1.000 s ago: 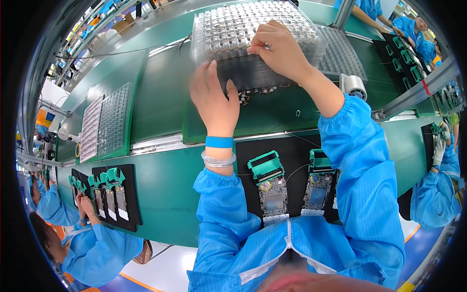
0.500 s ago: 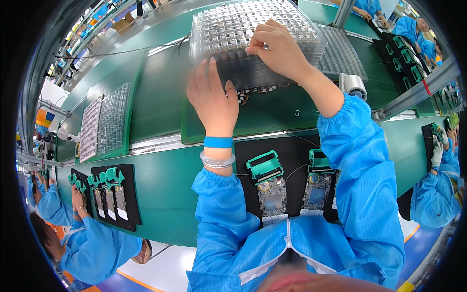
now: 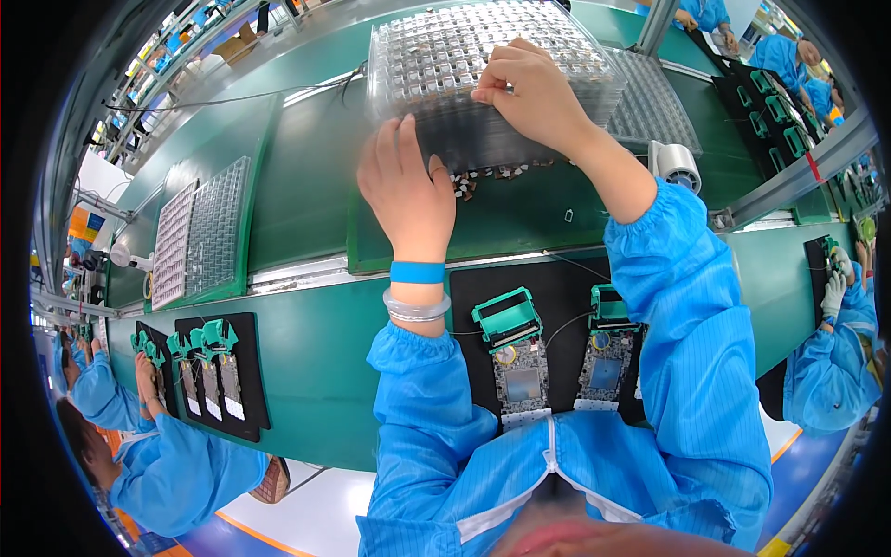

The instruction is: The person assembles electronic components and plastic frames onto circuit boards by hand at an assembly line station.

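A stack of clear plastic trays (image 3: 418, 56) with small parts in its pockets stands at the far middle of the bench. My right hand (image 3: 536, 97) is at the stack's front edge, thumb and forefinger pinched together; whatever lies between the fingertips is too small to make out. Beside the front left corner of the stack, my left hand (image 3: 406, 190) has its fingers stretched and apart, with nothing visible in it. Whether its fingertips touch the trays I cannot tell. Small loose parts (image 3: 506, 173) lie scattered along the foot of the stack.
Nearer me, circuit boards (image 3: 522, 376) with green clamps (image 3: 507, 317) rest on a black mat (image 3: 469, 278). An empty-looking clear tray (image 3: 654, 97) lies right of the stack, by a small white fan (image 3: 675, 165). People in blue work on both sides. A metal post (image 3: 789, 190) stands at right.
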The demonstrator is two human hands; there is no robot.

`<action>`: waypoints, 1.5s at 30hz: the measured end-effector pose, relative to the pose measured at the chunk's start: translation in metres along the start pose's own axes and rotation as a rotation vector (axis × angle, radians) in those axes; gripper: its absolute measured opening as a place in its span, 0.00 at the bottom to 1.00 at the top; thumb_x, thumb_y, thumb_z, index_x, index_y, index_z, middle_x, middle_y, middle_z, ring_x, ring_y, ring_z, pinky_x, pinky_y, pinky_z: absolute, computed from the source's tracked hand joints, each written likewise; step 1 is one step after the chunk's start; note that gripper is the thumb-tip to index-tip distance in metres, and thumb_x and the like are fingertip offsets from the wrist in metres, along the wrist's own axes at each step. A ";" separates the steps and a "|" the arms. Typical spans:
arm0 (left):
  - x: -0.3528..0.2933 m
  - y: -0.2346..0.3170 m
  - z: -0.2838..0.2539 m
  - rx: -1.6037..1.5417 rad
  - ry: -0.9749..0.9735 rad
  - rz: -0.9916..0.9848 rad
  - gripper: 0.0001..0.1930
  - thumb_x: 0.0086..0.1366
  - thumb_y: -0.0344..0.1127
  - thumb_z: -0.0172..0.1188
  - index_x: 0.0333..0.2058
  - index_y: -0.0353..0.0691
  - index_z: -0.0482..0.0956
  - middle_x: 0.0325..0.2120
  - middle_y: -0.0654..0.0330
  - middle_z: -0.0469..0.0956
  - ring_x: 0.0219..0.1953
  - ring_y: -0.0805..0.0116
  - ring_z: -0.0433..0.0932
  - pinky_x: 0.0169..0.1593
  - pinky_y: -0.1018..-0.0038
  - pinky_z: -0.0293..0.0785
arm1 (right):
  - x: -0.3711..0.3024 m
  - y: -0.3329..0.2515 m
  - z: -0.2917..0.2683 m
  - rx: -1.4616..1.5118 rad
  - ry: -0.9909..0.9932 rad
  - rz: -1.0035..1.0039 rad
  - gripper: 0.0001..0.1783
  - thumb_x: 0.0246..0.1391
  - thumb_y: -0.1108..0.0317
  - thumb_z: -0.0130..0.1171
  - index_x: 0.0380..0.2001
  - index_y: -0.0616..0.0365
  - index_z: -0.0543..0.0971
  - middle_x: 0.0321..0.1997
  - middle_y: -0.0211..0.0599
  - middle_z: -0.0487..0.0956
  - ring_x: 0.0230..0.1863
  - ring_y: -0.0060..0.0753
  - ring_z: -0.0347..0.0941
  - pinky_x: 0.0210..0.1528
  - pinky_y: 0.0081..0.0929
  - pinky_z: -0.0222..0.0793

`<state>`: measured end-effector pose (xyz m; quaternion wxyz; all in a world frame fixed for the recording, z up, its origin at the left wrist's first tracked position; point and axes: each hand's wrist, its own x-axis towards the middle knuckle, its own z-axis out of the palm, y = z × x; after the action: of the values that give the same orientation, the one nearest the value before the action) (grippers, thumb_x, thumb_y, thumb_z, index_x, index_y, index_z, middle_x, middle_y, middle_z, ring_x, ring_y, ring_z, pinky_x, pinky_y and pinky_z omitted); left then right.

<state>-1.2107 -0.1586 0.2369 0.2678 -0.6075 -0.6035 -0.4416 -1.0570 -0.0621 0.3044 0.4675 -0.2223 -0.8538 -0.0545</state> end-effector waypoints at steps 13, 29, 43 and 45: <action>0.001 -0.007 -0.008 -0.026 -0.045 -0.036 0.27 0.49 0.30 0.59 0.52 0.43 0.66 0.50 0.54 0.66 0.53 0.50 0.63 0.54 0.55 0.58 | -0.005 -0.009 0.004 -0.135 -0.009 -0.026 0.09 0.43 0.68 0.63 0.19 0.56 0.73 0.25 0.30 0.71 0.35 0.35 0.66 0.40 0.32 0.62; 0.000 -0.006 -0.001 -0.041 0.012 -0.023 0.29 0.48 0.29 0.59 0.52 0.42 0.66 0.51 0.53 0.65 0.53 0.49 0.63 0.55 0.55 0.59 | 0.008 -0.014 0.032 -0.047 -0.045 0.006 0.09 0.47 0.69 0.58 0.19 0.61 0.74 0.25 0.34 0.72 0.35 0.38 0.67 0.43 0.31 0.63; 0.000 -0.009 -0.003 -0.064 -0.061 -0.023 0.29 0.49 0.30 0.59 0.53 0.42 0.65 0.51 0.54 0.65 0.51 0.50 0.64 0.52 0.56 0.61 | 0.010 -0.012 0.031 -0.035 0.058 -0.023 0.07 0.45 0.73 0.59 0.18 0.60 0.73 0.24 0.34 0.72 0.33 0.37 0.66 0.39 0.32 0.64; -0.001 -0.010 -0.003 -0.063 -0.063 -0.025 0.29 0.49 0.30 0.59 0.53 0.42 0.65 0.51 0.54 0.65 0.51 0.50 0.64 0.52 0.56 0.61 | 0.010 -0.012 0.032 -0.025 0.062 -0.023 0.07 0.45 0.73 0.59 0.18 0.60 0.73 0.24 0.34 0.72 0.33 0.37 0.67 0.38 0.32 0.64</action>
<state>-1.2213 -0.1601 0.2357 0.2239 -0.6215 -0.6049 -0.4446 -1.0918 -0.0597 0.2959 0.4903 -0.2167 -0.8406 -0.0773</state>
